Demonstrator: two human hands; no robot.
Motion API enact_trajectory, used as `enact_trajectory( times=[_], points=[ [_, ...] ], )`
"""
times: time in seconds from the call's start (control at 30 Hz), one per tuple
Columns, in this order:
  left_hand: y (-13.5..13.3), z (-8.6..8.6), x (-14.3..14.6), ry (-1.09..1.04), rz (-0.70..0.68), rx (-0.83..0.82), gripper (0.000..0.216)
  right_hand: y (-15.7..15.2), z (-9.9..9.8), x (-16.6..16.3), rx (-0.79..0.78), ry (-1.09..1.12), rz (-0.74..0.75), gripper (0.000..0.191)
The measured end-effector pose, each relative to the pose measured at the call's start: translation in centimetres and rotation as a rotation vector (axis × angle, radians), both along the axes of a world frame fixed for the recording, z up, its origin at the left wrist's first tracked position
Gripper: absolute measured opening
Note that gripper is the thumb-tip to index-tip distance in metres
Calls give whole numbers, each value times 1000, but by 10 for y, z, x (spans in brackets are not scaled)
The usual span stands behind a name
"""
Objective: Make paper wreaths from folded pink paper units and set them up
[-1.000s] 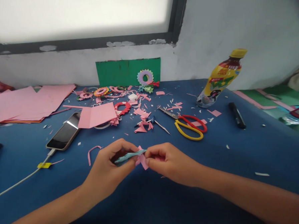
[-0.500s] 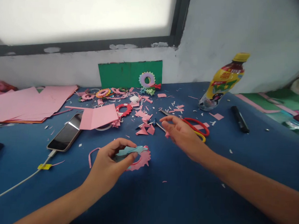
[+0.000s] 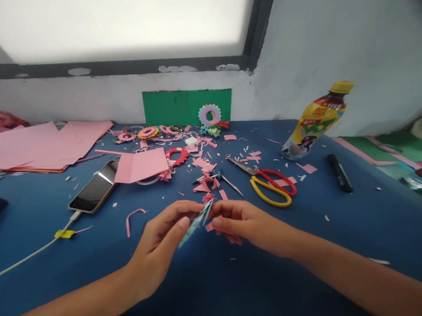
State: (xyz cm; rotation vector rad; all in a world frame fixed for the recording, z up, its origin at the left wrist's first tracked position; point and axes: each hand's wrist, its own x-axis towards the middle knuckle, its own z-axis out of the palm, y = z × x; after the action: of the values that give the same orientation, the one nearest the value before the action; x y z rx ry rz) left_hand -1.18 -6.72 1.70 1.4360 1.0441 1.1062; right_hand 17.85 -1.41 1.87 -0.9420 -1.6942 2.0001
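The left hand [image 3: 162, 235] is pinching a light blue folded paper [image 3: 192, 230] between thumb and fingers, holding it slanted above the worktop [image 3: 278, 284] near its front. The right hand [image 3: 246, 224] is curling in just beside the paper's upper tip, with pink paper [image 3: 234, 239] showing around its fingers; those fingers are hiding the contact, so one cannot tell what the right grip is pinching. Beyond the hands, red-and-yellow-handled scissors [image 3: 255, 172] are lying with their blades pointing toward pink scraps [image 3: 203, 185]. On the left, a phone [image 3: 94, 188] is resting with a white cable [image 3: 32, 257] plugged in, and its upper end is touching a folded pink card [image 3: 141, 165]. A yellow-capped bottle [image 3: 315, 121] is standing at the back right, near a black marker [image 3: 340, 173].
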Motion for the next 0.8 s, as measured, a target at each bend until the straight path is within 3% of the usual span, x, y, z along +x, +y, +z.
enact_trajectory(
  times=[0.2, 0.27, 0.37, 0.47, 0.67, 0.8],
  points=[
    [11, 2, 4, 87, -63, -21, 25, 7, 0, 8, 8, -44, 163, 22],
    [17, 6, 4, 261, -116, 99, 30, 7, 0, 10, 20, -60, 225, 20],
    [25, 11, 2, 557, -180, 395, 18, 7, 1, 12, 47, -58, 253, 21],
    [29, 11, -1, 696, -175, 558, 9, 8, 1, 12, 67, -57, 249, 20],
    [30, 10, -1, 657, -289, 452, 23, 7, 4, 12, 66, -74, 244, 20],
    [31, 15, -2, 554, -220, 196, 15, 8, 2, 11, 12, -84, 171, 18]
  ],
)
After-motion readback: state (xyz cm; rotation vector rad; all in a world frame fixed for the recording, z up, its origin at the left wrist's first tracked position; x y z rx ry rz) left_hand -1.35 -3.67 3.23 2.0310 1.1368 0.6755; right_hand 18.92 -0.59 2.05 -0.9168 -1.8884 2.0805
